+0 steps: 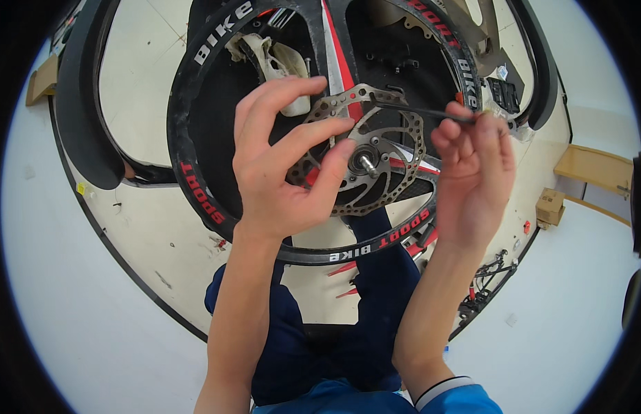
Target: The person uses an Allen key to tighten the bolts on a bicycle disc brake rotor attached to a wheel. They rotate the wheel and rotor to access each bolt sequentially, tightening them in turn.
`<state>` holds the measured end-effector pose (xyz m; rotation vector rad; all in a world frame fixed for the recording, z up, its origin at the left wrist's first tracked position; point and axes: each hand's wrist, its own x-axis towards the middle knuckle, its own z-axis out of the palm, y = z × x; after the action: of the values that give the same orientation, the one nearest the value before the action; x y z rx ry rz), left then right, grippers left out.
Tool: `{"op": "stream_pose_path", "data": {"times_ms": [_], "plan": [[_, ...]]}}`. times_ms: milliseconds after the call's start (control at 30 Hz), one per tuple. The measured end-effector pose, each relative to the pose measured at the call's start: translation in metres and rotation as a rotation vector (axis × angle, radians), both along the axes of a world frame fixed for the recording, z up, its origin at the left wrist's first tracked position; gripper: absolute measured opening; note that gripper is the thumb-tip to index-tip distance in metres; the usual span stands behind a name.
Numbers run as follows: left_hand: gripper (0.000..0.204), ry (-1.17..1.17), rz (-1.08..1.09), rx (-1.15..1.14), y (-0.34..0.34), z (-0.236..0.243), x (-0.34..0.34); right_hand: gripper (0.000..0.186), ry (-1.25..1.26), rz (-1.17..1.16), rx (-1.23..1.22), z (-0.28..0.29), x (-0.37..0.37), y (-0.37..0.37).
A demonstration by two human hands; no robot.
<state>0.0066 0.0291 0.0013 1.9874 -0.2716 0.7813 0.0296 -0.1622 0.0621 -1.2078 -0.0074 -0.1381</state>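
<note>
Well right of the wheel (337, 58), a cardboard box (550, 207).

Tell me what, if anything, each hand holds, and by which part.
The right hand pinches a slim dark tool near its right end. Whether the left hand grips anything cannot be told.

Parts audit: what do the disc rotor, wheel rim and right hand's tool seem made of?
Disc rotor: bare metal, probably steel; grey sheen, thin perforated plate.
Wheel rim: black coated, likely cast alloy given thick spokes.
Tool: dark finish, probably steel, judging by its slim rod.
</note>
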Motion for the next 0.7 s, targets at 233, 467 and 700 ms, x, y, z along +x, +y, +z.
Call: {"op": "stream_pose_path", "data": {"times_ms": [233, 467, 700], "plan": [[0.027, -0.008, -0.107, -0.011, -0.013, 0.018, 0.002, 0.017, 0.124, 0.173, 0.191, -0.029, -0.018, 0.013], [0.040, 0.005, -0.245, -0.244, -0.024, 0.043, 0.036, 0.017, 0.067, 0.124, 0.227, -0.033, -0.017, -0.013], [0.054, 0.350, -0.569, -0.803, -0.040, 0.039, 0.016, 0.022, 0.175, 0.224, 0.642, -0.035, -0.020, -0.015]]}}
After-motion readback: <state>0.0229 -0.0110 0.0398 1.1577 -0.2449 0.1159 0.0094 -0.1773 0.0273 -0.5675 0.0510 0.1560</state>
